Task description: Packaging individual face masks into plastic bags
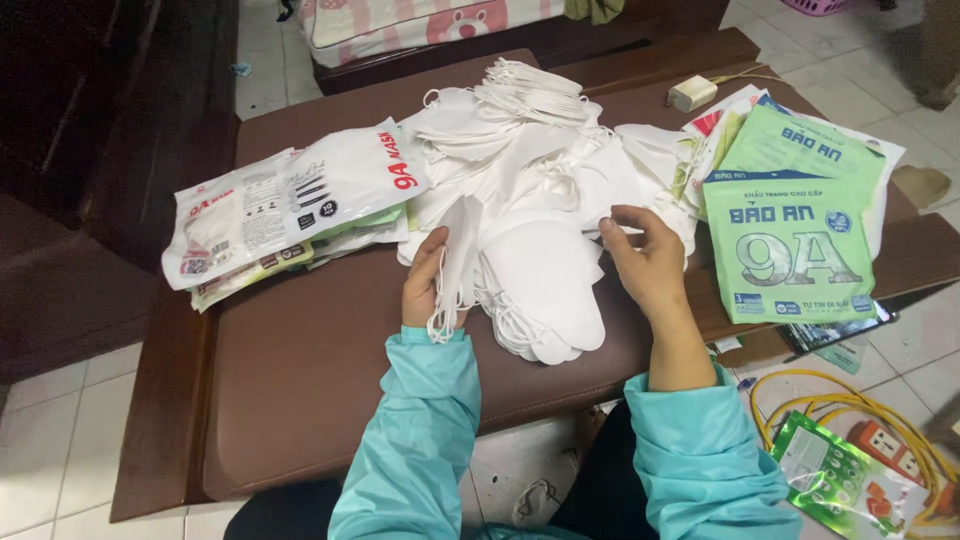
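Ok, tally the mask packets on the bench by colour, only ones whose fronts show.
Green mask packets: 2
White mask packet: 1
Total: 3, with more packets hidden beneath both stacks.

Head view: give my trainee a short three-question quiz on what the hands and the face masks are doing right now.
1. True or false: the left hand holds a small stack of white masks upright.
2. What does the right hand touch? A) the green packets B) the spread pile of white masks C) the white adapter
3. Fill in: the white printed packets lie to the person's ____ of the mask pile.

Key: 1 true; 2 B; 3 left.
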